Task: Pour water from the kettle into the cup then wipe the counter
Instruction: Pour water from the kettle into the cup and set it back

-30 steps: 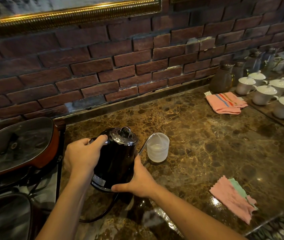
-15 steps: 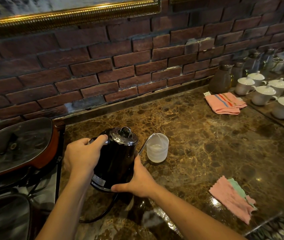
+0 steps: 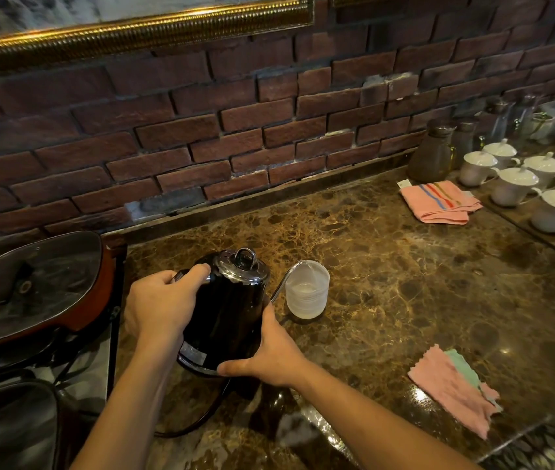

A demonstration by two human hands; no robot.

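A black kettle (image 3: 226,313) with a chrome lid is tilted to the right above the brown marble counter (image 3: 404,283). Its thin gooseneck spout arches over the rim of a translucent plastic cup (image 3: 307,293) that holds a little water. My left hand (image 3: 160,307) is closed around the kettle's handle. My right hand (image 3: 271,351) presses against the kettle's lower right side and base. A pink and green wiping cloth (image 3: 452,390) lies flat at the front right of the counter.
A folded pink striped towel (image 3: 440,201) lies at the back right beside a dark jug (image 3: 433,156). Several white lidded cups (image 3: 513,186) stand on a tray at the far right. A red pan with glass lid (image 3: 32,290) sits at the left. A black cord (image 3: 198,418) loops below the kettle.
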